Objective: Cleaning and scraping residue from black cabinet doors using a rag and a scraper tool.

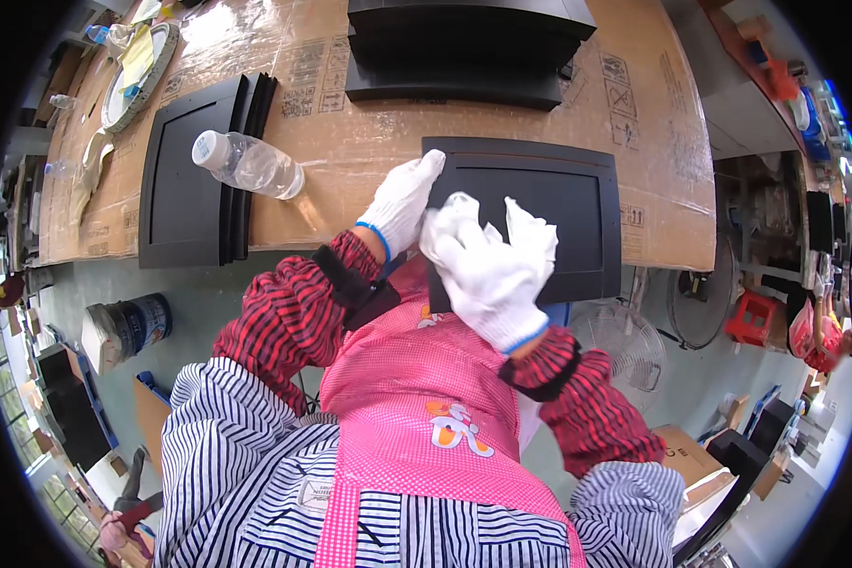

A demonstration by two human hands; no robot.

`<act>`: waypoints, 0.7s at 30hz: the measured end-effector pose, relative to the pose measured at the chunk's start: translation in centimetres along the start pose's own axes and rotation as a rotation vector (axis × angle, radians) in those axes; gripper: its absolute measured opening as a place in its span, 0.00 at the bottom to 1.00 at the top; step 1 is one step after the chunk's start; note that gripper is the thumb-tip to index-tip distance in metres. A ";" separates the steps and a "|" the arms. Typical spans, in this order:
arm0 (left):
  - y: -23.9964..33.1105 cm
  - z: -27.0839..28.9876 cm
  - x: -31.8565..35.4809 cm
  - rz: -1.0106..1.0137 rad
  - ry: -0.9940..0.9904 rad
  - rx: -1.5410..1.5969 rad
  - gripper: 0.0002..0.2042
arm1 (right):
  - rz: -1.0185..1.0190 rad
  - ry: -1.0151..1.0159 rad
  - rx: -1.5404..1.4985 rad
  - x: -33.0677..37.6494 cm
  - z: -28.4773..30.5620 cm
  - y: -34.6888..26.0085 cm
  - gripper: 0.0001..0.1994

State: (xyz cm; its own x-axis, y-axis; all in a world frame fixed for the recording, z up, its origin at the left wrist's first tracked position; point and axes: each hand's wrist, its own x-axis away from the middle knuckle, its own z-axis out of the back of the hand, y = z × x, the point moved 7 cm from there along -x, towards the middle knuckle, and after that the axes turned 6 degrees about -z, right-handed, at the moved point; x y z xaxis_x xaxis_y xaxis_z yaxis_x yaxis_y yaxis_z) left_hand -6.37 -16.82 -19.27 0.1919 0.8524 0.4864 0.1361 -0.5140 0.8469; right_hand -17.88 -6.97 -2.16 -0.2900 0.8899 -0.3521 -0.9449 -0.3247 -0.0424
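Observation:
A black rectangular panel [530,170] with a raised frame border lies at the near edge of the cardboard-covered table, partly over my apron. My left hand [407,204], in a white knit glove, has its fingers closed round the panel's left edge. Over the panel's face is my gloved right hand [490,279], closed on a crumpled white cloth [533,235] that touches the recessed middle. Part of the cloth blends with the glove, and some fingertips are hidden.
Left of my hands stand a clear bottle [260,168] with a white cap and a stack of black panels [187,180]. More black pieces [454,71] are piled at the back of the cardboard-covered table [667,194]. A fan [625,346] stands below on the right.

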 end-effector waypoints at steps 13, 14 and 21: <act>0.3 0.2 -0.3 -0.097 0.032 0.124 0.19 | -0.291 0.005 -0.121 4.4 1.4 7.3 0.06; 0.7 0.2 -0.6 -0.188 0.025 0.049 0.20 | -0.152 -0.042 -0.177 3.7 2.1 3.0 0.09; 2.2 -1.0 0.0 -0.070 0.112 0.133 0.18 | -0.411 0.038 -0.065 11.0 -2.7 15.4 0.08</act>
State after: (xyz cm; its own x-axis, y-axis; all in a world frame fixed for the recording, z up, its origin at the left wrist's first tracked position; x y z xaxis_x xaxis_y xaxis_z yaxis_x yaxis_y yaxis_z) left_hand -7.05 -17.85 -17.22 0.0695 0.8879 0.4547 0.2737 -0.4553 0.8472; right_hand -35.19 -3.03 -9.24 0.1159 0.9375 -0.3280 -0.9690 0.0342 -0.2446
